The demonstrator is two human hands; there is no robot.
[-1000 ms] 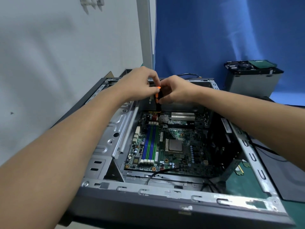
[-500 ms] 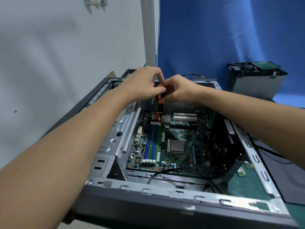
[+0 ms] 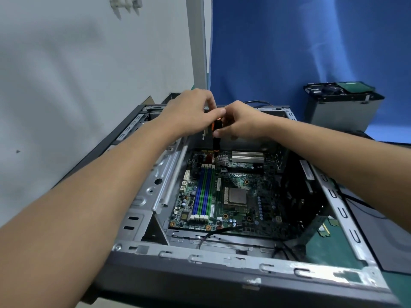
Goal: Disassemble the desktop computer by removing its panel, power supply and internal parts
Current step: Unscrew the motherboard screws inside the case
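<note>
- The open computer case lies on its side on a green mat, with the side panel already off. The motherboard shows on the floor of the case.
- Above the far wall of the case both hands meet on a screwdriver with an orange and black handle. It stands nearly upright, with its tip down at the far edge of the motherboard.
- The left hand curls its fingers round the top of the handle, and the right hand grips the handle from the other side.
- Inside the case, blue and green memory slots run beside the processor, and a black cable lies near the near wall.
- Behind the case, to its right, a grey metal box stands well apart — a green board lies on top of it.
</note>
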